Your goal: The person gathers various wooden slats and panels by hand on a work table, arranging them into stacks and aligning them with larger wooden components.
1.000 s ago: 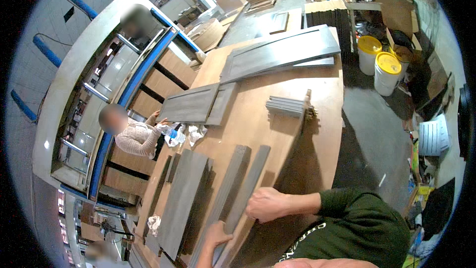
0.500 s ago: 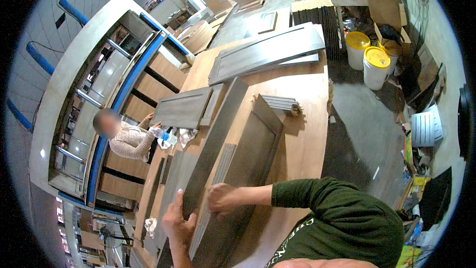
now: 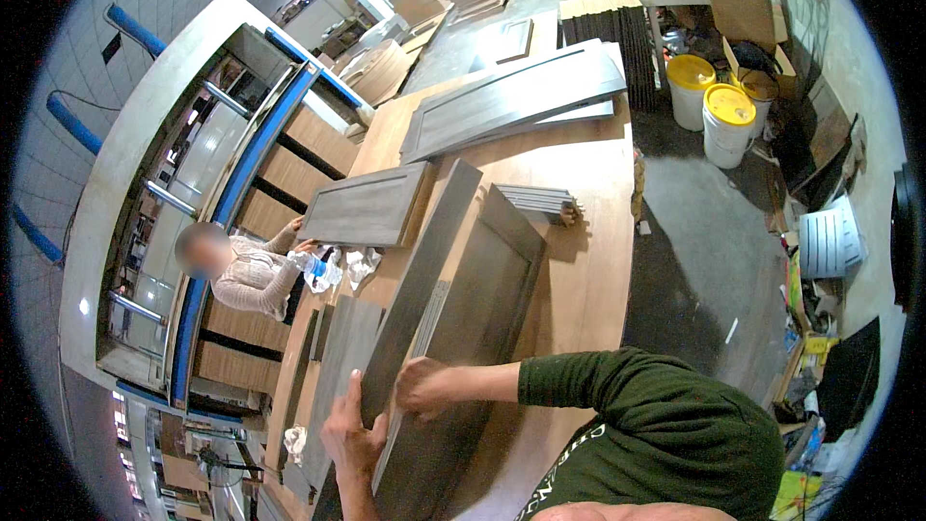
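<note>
My left hand (image 3: pixel 354 436) lies at the side of a long dark grey board (image 3: pixel 424 260), index finger stretched out and thumb spread onto the board. To its right, my right hand (image 3: pixel 422 386) is a closed fist over thin grey strips (image 3: pixel 431 318) along the edge of a recessed grey cabinet door (image 3: pixel 492 294). Whatever its fingers hold is hidden. Beyond the long board, a co-worker (image 3: pixel 253 270) has both hands at the edge of another grey cabinet door (image 3: pixel 365 205).
Stacked grey panels (image 3: pixel 516 101) and a bundle of grey strips (image 3: pixel 535 201) lie on the wooden worktable (image 3: pixel 588 260). A water bottle (image 3: pixel 321 272) stands near crumpled paper (image 3: pixel 362 268). White buckets with yellow lids (image 3: pixel 728 125) stand on the floor at right. A press with blue beams (image 3: pixel 236 174) rises behind the co-worker.
The co-worker's cabinet door has slid right, covering the panel that showed beside it. My hands keep nearly the same places, with the right fist slightly shifted along the strips.
</note>
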A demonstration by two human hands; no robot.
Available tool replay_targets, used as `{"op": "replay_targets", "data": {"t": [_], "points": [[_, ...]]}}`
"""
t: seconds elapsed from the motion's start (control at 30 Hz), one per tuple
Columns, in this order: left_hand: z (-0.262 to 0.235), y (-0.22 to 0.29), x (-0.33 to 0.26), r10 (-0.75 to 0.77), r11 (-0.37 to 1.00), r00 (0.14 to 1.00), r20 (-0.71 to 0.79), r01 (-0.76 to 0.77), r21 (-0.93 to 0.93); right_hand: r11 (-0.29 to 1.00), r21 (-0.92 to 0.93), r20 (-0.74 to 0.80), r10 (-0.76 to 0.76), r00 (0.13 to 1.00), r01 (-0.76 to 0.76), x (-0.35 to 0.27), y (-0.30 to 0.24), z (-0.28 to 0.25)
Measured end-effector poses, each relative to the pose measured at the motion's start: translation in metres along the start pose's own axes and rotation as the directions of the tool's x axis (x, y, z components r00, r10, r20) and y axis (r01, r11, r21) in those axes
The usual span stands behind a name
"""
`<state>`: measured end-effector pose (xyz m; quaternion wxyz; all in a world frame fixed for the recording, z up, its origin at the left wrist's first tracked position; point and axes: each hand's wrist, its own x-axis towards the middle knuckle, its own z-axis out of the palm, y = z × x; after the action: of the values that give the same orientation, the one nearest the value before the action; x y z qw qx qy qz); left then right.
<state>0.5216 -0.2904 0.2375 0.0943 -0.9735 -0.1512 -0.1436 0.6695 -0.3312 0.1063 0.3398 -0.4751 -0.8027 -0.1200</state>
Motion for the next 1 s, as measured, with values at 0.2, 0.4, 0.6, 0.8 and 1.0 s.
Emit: {"op": "replay_targets", "data": {"t": [0.2,0.4,0.6,0.8,1.0], "points": [[0.004,-0.002,-0.004,-0.022,0.999,1.0,0.021,0.023,-0.045,0.995,-0.04,0.123,0.095,0.988,-0.09,0.006,0.001,0.012],[0.004,0.007,0.001,-0.046,0.999,0.998,0.046,0.047,-0.018,0.987,-0.023,0.207,0.161,0.965,-0.16,0.008,-0.001,0.006],[0.001,0.001,0.001,0.049,0.999,0.998,0.037,-0.05,0.002,0.985,0.043,0.223,0.152,0.963,-0.165,0.007,0.001,-0.002],[-0.008,0.008,-0.002,0.066,0.996,0.996,0.06,-0.069,0.05,0.974,0.027,0.401,0.196,0.895,-0.225,0.012,-0.014,-0.043],[0.001,0.002,-0.007,0.053,0.992,0.995,0.08,-0.061,0.109,0.957,-0.287,-0.17,-0.004,0.985,-0.046,-0.027,-0.003,0.018]]}}
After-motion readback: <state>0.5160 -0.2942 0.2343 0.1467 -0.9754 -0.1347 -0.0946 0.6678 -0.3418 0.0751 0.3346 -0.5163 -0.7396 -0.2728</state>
